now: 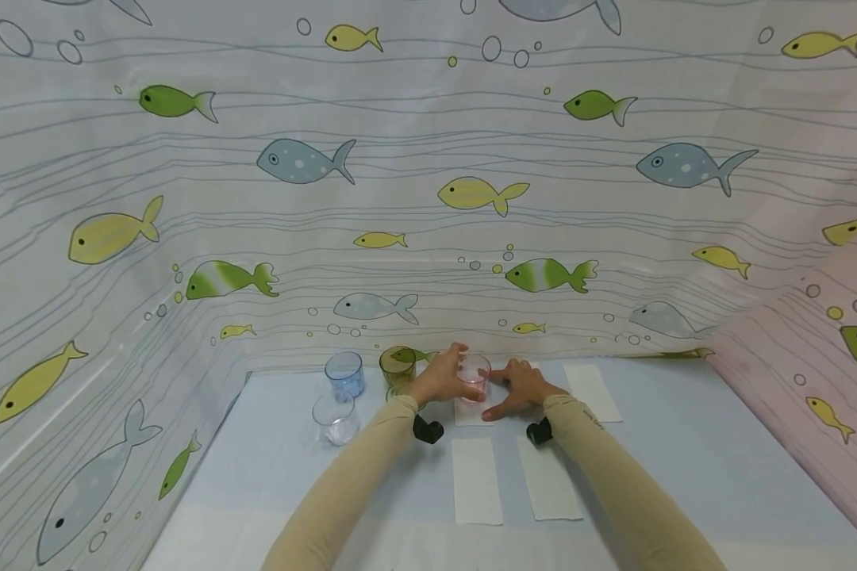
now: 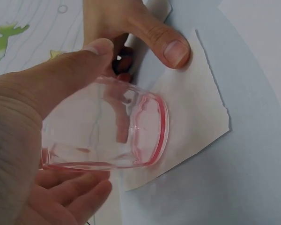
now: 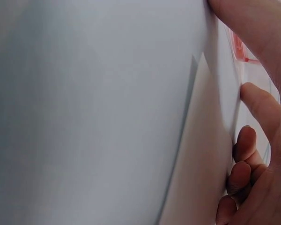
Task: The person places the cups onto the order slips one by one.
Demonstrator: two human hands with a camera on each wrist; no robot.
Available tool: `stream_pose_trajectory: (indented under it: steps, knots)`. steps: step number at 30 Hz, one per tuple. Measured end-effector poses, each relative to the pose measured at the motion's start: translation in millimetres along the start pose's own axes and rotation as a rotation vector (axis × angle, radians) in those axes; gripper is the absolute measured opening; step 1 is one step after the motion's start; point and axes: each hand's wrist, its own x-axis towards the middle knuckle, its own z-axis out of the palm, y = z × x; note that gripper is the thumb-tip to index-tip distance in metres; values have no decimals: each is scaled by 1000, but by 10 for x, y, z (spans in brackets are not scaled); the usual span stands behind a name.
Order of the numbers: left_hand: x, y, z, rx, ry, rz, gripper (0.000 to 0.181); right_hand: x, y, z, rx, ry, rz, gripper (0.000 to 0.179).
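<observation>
My left hand (image 1: pixel 439 379) grips a pink-tinted clear glass tumbler (image 1: pixel 475 371), thumb on one side and fingers on the other. In the left wrist view the tumbler (image 2: pixel 117 131) has its red-edged base toward a white paper piece (image 2: pixel 196 108); whether it touches the paper I cannot tell. My right hand (image 1: pixel 523 388) is at the tumbler's right with thumb and fingers spread, holding nothing. Its thumb (image 2: pixel 175 51) lies at that paper. Another paper piece (image 3: pixel 196 150) shows beside the right fingers (image 3: pixel 260 105) in the right wrist view.
Left of my hands stand a blue glass (image 1: pixel 344 374), a clear glass (image 1: pixel 336 419) and an amber glass (image 1: pixel 397 365). A greenish glass is partly hidden behind my left hand. More paper pieces (image 1: pixel 477 482) lie in front and at right (image 1: pixel 593 392). A fish-patterned curtain (image 1: pixel 428 270) encloses the table.
</observation>
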Motion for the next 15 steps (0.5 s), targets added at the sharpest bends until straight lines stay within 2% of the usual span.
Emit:
stream_pose_trajectory:
  steps: [3, 6, 15]
  knots:
    - [-34, -17, 1, 11, 17, 38, 113, -2, -10, 15, -3, -4, -5, 102]
    - [-80, -36, -12, 5, 43, 74, 117, 1, -5, 24, -9, -7, -12, 102]
    - [-221, -54, -144, -23, 106, 149, 110, 1, -1, 14, -20, -1, -29, 100]
